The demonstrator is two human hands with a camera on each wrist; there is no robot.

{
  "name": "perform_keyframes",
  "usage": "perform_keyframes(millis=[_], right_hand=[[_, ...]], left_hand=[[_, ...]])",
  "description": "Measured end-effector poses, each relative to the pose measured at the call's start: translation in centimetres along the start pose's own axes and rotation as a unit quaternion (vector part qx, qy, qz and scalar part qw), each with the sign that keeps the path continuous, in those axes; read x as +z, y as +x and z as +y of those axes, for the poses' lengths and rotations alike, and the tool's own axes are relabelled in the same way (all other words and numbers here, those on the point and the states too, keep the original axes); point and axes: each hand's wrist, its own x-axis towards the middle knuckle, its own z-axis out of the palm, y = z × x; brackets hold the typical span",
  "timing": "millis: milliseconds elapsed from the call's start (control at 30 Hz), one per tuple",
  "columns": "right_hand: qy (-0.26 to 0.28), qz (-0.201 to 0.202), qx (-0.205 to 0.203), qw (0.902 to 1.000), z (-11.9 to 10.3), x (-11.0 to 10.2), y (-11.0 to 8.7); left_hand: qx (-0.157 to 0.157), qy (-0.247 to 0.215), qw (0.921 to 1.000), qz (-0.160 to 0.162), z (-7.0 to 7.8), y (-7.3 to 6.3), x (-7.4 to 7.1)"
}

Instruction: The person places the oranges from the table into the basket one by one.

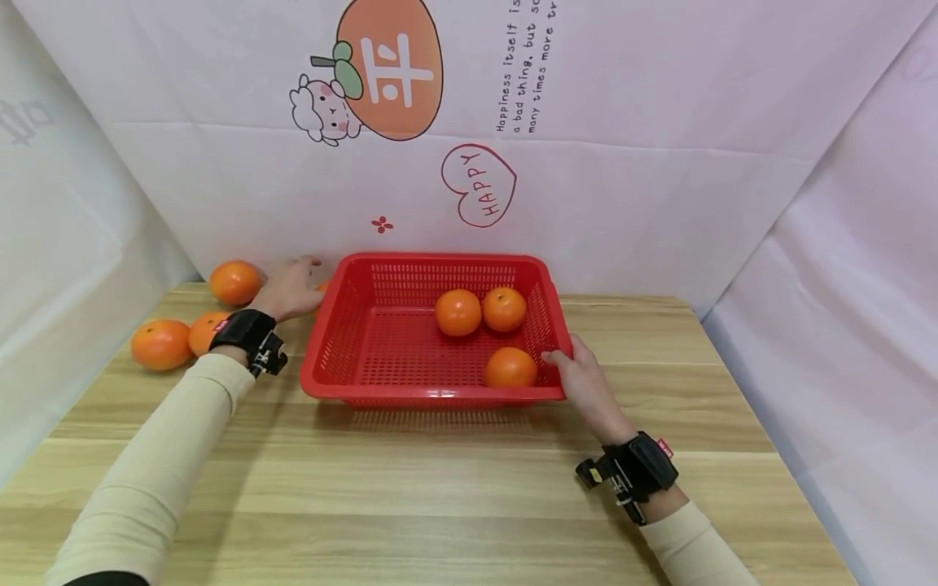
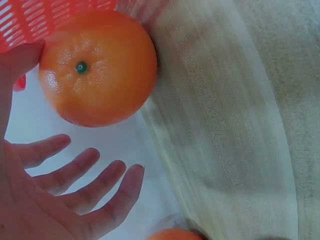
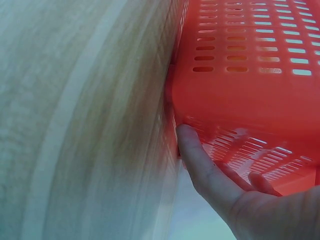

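Observation:
My left hand reaches behind the left side of a red plastic basket. In the left wrist view its fingers are spread apart, and the thumb tip lies at the edge of an orange with a green stem spot. That orange sits beside the basket wall and is mostly hidden in the head view. My right hand grips the basket's right rim near the front corner, thumb over the rim and fingers along the outside wall. Inside the basket, two oranges sit side by side towards the back and another orange lies at the front right.
Left of the basket, several more oranges lie on the wooden table: one orange at the back edge, one orange farther left, and one partly behind my left wrist. White printed cloth encloses the table at the back and sides.

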Motion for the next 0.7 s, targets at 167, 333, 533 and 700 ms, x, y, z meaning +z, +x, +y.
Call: perform_keyframes(millis=[167,333,533,700], right_hand=[[0.000,0.003,-0.005,1.0000,0.0,0.0,0.0],[-0.001,0.006,-0.008,1.0000,0.0,0.1,0.0],[-0.008,0.008,-0.008,0.9999,0.3,0.1,0.2],[-0.015,0.018,-0.017,0.9996,0.4,0.1,0.4]], left_hand=[[0.014,-0.007,0.9999,-0.001,-0.4,0.2,0.3],[0.024,0.016,0.9995,-0.011,-0.8,0.5,1.2],[0.044,0.014,0.9989,-0.005,-1.4,1.2,2.3],[0.072,-0.001,0.9972,0.018,-1.3,1.7,2.8]])
